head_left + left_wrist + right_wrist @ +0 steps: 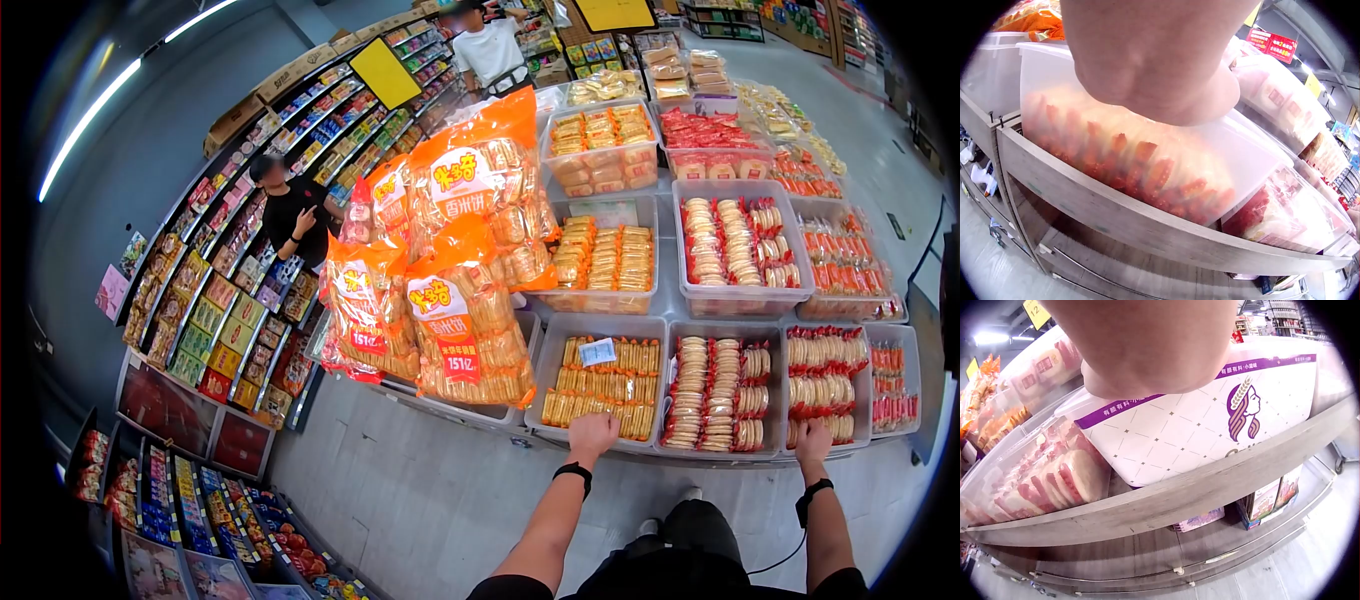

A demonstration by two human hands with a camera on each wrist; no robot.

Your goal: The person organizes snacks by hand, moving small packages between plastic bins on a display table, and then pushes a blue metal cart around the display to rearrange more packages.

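Note:
In the head view my left hand (594, 432), balled up, is at the front rim of a clear plastic bin (532, 425) of gold-wrapped snack packets (600, 375). The left wrist view shows the rounded underside of that hand (1154, 69) over the bin's translucent wall (1047, 69). My right hand (814, 437), also balled up, is at the near edge of a bin of round crackers in red wrappers (828, 350). In the right wrist view the hand (1147, 350) overlaps the top of a white box front (1191, 431) with a purple band. Nothing shows in either hand; the fingertips are hidden.
Between the hands stands another cracker bin (720, 390). Large orange snack bags (470, 320) rise to the left, with more bins behind. A wooden ledge (1104, 203) runs along the display front. Two people stand near the shelves (240, 320) at back left.

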